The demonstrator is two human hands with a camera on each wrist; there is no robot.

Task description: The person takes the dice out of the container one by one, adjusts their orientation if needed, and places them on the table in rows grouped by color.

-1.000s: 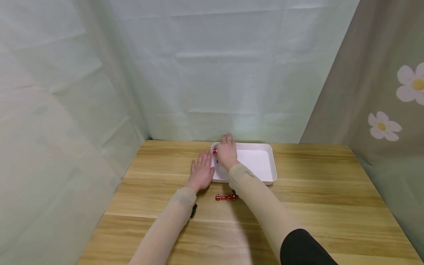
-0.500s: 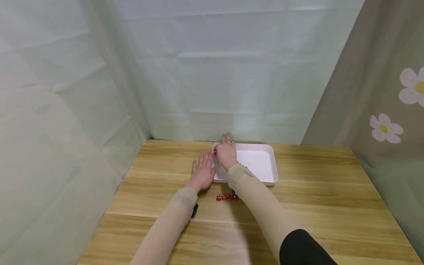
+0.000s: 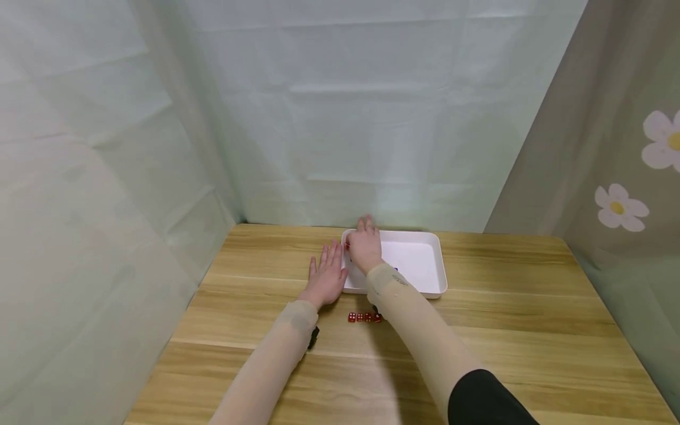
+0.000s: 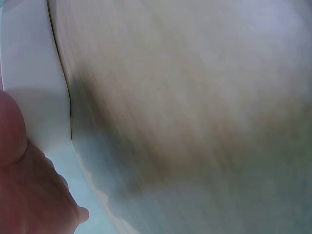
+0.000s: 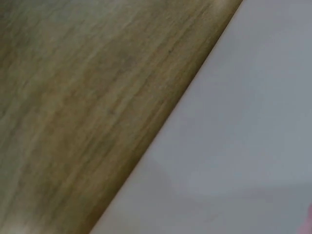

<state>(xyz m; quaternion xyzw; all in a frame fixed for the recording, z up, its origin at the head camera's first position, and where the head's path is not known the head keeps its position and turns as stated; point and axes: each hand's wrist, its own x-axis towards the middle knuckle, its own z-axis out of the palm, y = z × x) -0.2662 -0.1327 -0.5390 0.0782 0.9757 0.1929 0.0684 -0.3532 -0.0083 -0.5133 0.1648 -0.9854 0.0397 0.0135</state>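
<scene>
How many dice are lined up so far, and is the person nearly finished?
Four red dice already sit in a row on the table, in front of the white tray. The right hand is in the tray's left end, where a bit of red shows beside its fingers, perhaps another die. The left hand lies flat beside the tray. What else is left under the hand is hidden.

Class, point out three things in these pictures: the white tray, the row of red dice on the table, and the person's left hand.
white tray (image 3: 425, 283): head view, bare floor near the front rim.
row of red dice (image 3: 363, 317): head view, middle of the row.
left hand (image 3: 326, 277): head view, back of the hand.
</scene>
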